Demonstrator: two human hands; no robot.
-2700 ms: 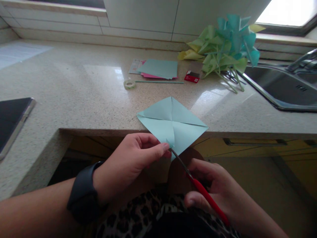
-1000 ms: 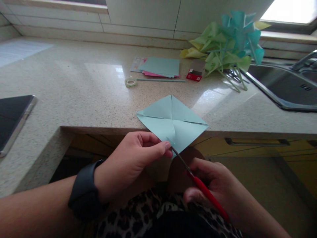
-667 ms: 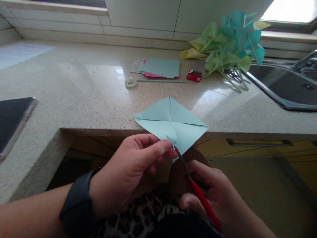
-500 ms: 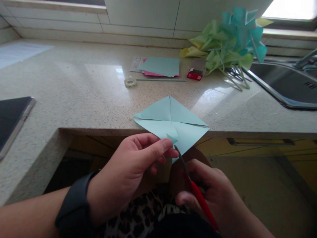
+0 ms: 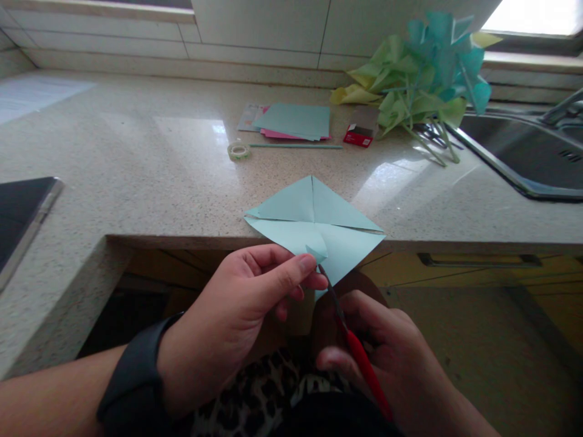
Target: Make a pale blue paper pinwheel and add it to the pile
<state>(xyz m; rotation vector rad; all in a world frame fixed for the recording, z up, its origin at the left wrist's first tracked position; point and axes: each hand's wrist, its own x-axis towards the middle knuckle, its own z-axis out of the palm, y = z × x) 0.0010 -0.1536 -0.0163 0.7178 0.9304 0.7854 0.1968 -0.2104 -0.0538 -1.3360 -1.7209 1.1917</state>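
A light blue paper square (image 5: 314,227) with crossing creases hangs diamond-wise over the front edge of the speckled counter (image 5: 159,176). My left hand (image 5: 237,315), with a dark watch on the wrist, pinches the paper's near corner between thumb and fingers. My right hand (image 5: 396,358) is closed round red-handled scissors (image 5: 353,352). Their thin blades point up into the near corner of the paper, right beside my left thumb tip.
Farther back lie a stack of blue and pink sheets (image 5: 294,121), a roll of tape (image 5: 238,150), a thin green stick (image 5: 296,146) and a small red box (image 5: 357,135). A bunch of green and teal paper pinwheels (image 5: 419,73) leans by the sink (image 5: 528,158). A dark tablet (image 5: 20,212) lies at left.
The scissors' blades have worked a little farther into the near corner, and my right hand has shifted slightly left and down. My left hand keeps its pinch, and the cut flap has curled up.
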